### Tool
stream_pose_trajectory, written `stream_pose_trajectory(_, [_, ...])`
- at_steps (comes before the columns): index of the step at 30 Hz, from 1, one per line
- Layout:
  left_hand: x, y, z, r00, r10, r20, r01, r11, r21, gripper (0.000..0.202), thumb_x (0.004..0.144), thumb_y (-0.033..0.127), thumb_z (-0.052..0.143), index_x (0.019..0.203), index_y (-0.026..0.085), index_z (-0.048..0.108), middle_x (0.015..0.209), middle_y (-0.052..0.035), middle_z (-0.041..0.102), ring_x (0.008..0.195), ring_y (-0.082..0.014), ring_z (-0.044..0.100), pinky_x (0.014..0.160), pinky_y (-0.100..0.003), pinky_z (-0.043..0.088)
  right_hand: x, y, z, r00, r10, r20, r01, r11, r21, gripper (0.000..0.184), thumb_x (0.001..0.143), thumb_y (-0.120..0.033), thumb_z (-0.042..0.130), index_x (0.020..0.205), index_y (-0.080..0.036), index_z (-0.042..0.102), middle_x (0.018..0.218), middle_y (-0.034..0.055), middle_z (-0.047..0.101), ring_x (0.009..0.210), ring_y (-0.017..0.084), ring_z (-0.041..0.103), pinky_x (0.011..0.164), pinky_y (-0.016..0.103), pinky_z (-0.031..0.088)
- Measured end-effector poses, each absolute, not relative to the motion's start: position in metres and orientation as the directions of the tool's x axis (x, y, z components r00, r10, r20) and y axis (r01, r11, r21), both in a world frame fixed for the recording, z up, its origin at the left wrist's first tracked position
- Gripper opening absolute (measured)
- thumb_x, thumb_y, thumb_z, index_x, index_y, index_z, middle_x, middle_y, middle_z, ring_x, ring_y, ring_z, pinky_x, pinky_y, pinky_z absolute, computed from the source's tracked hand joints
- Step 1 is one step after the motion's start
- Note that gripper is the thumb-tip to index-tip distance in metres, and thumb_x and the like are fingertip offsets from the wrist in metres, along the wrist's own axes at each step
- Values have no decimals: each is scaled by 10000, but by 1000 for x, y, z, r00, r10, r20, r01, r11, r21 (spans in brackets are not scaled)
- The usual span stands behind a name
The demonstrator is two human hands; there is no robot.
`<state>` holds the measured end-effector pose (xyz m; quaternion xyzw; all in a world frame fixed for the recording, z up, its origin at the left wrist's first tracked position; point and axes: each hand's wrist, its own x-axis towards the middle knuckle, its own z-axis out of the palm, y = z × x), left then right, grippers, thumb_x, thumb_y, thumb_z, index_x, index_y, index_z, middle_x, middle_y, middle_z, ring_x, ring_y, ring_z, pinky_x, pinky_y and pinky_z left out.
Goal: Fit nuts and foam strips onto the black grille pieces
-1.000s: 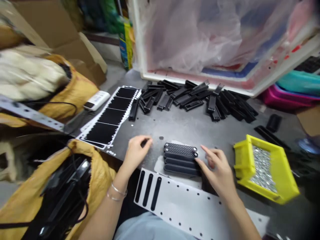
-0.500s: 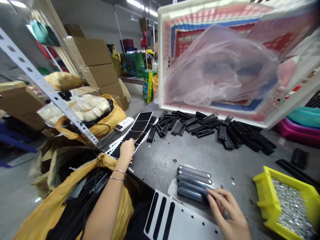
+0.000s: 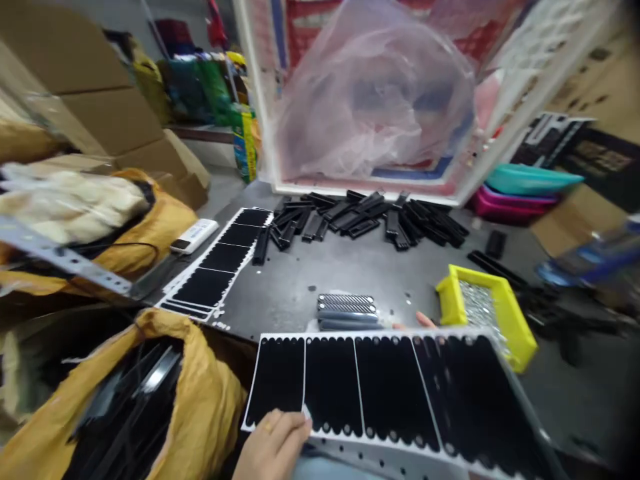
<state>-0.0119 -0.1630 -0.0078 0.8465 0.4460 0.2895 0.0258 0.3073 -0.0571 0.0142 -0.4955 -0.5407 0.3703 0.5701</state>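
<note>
My left hand [image 3: 273, 445] grips the near left corner of a white backing sheet of black rectangular stickers [image 3: 390, 393], held flat in front of me. The sheet hides most of my right hand [image 3: 417, 323]; only a fingertip shows above its far edge, next to a stack of grey oblong parts [image 3: 347, 311] on the dark table [image 3: 350, 267]. Whether the right hand's fingers are open or closed is hidden. More sticker sheets [image 3: 217, 267] lie in a pile at the table's left edge.
A heap of black comb-like plastic parts [image 3: 370, 217] lies at the back. A yellow bin of small metal pieces [image 3: 483, 313] stands at the right. A white crate with a plastic bag [image 3: 380, 100] leans behind. Yellow sacks [image 3: 150, 400] and cardboard boxes crowd the left.
My left hand took a sticker sheet from the pile at the left and brought it in front of me. The sheet now covers my right hand and the perforated strip.
</note>
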Motion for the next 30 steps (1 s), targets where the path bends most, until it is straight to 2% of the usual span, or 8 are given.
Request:
stream_pose_trajectory(4, [-25,-168,-38,468,842,269,736,-540,408,302,1014,104,430,1067,234,697,984,-53,739,819,-182,728,820,-289,611,338,-75,12,118,964,-237,-263,-199,-944,728,976,-766,345,1182,-223,784,1092,178,794,932,319,790,822,466,639])
stream_pose_trajectory(6, [-25,-156,-38,510,841,179,725,-533,436,221,1001,169,500,1024,255,702,970,-47,734,801,-197,720,751,-291,609,352,-91,11,158,930,-332,-312,-272,-910,764,966,-788,343,1228,-205,761,1101,163,792,1008,320,773,922,502,608])
stream_pose_trajectory(10, [9,-121,-6,648,755,102,588,-581,563,160,957,278,636,1093,305,716,993,-23,744,841,-212,725,746,-315,604,363,-117,9,299,928,-223,65,-253,-965,531,882,-622,698,1195,-201,775,1109,116,791,1038,274,742,957,425,591])
stream_pose_trajectory(14, [87,-74,31,593,767,246,454,-570,685,448,987,300,634,1429,295,563,1337,-114,666,1230,-286,632,1043,-485,525,339,-124,8,285,958,37,247,-36,-968,355,916,-412,729,1214,-221,760,1055,77,774,984,208,734,944,356,595])
stream_pose_trajectory(19, [157,-34,40,674,735,73,280,-346,895,104,988,256,637,1055,237,714,1024,-40,736,954,-216,687,886,-371,555,315,-117,10,432,791,432,473,209,-856,207,911,-238,743,1118,-250,757,1073,82,716,1011,220,708,890,380,622])
stream_pose_trajectory(21, [162,-31,37,644,762,75,256,-307,917,103,995,210,600,997,220,703,987,-40,710,928,-203,670,856,-343,546,315,-116,8,392,755,526,599,225,-768,226,913,-182,729,1118,-263,780,1097,88,710,1017,226,709,891,389,623])
stream_pose_trajectory(26, [153,-34,30,670,719,185,158,-381,911,258,1025,131,476,1156,231,674,1041,-57,680,955,-187,659,860,-327,545,322,-122,-3,297,870,393,511,202,-835,295,935,-168,687,1189,-279,789,1095,78,779,977,236,756,898,392,637])
stream_pose_trajectory(30, [154,-34,24,646,735,206,226,-443,868,296,1045,149,450,1241,235,655,1055,-70,680,933,-187,662,813,-321,542,344,-115,6,626,771,117,207,-19,-978,163,913,-336,741,999,-231,831,926,64,805,777,227,769,798,411,658])
